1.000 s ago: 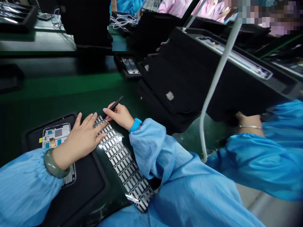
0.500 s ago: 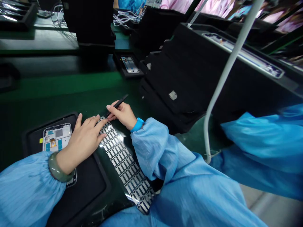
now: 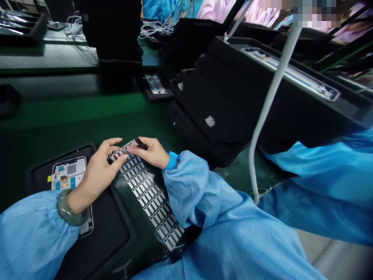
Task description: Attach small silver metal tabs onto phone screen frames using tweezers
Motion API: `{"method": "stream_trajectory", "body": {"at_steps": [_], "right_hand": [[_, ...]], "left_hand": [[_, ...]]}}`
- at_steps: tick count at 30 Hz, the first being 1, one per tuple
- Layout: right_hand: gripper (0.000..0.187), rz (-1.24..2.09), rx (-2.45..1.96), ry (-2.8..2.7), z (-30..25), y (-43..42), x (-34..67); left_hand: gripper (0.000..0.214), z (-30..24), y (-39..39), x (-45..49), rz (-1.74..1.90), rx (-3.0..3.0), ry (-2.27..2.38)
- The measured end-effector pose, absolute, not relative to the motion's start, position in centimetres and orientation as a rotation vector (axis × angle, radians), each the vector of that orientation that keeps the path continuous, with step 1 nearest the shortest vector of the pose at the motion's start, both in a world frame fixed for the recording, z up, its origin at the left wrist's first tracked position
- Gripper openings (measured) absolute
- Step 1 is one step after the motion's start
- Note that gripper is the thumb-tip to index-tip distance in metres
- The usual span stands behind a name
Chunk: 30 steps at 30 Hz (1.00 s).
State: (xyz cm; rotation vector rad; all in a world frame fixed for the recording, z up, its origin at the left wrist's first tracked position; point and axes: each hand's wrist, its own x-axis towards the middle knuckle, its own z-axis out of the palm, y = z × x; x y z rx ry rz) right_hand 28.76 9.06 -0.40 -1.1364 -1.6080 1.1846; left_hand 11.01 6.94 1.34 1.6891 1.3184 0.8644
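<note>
A long clear sheet of small silver-and-black stickers (image 3: 151,196) slants across the green bench, its far end lifted and bent. My left hand (image 3: 102,161) pinches the far left corner of this sheet, thumb on top and fingers behind. At the far right edge, my right hand (image 3: 151,151) has its thumb against the sheet and holds black tweezers (image 3: 141,144), whose tips are hidden. Under my left wrist lies an opened phone housing (image 3: 72,170) with teal pads and a yellow tab, partly covered by my hand and bracelet, in a black tray (image 3: 116,225).
Stacked black trays (image 3: 201,105) rise at the right, with a phone frame (image 3: 291,74) on top. Another phone frame (image 3: 156,84) sits in a small tray further back. A grey cable (image 3: 266,105) hangs at the right. A person in a blue sleeve (image 3: 329,163) is beside me.
My left hand has gone from lying flat over the sheet's far end to pinching its corner. The far end has risen. My right hand has come lower, its tweezers turned back into the hand.
</note>
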Motion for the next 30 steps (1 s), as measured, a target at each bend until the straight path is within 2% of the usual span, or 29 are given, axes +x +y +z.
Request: {"method": "stream_trajectory", "body": {"at_steps": [5,15,21,30], "right_hand": [[0.024,1.229,-1.063,-1.568,-0.6,8.6,28.1],[0.026,1.246,-1.073,-1.644,0.1,8.6,28.7],[0.027,1.149,-1.092,-1.626,0.3,8.2,28.4],[0.023,1.185,-0.965,-1.74,0.7,8.2,28.5]], "left_hand": [[0.05,1.6,7.2,10.8,0.949,1.43,1.239],[0.027,1.6,7.2,10.7,0.908,1.598,1.316],[0.027,1.5,6.9,10.6,0.894,1.838,1.33],[0.029,1.8,7.3,10.3,0.836,1.658,1.277]]}}
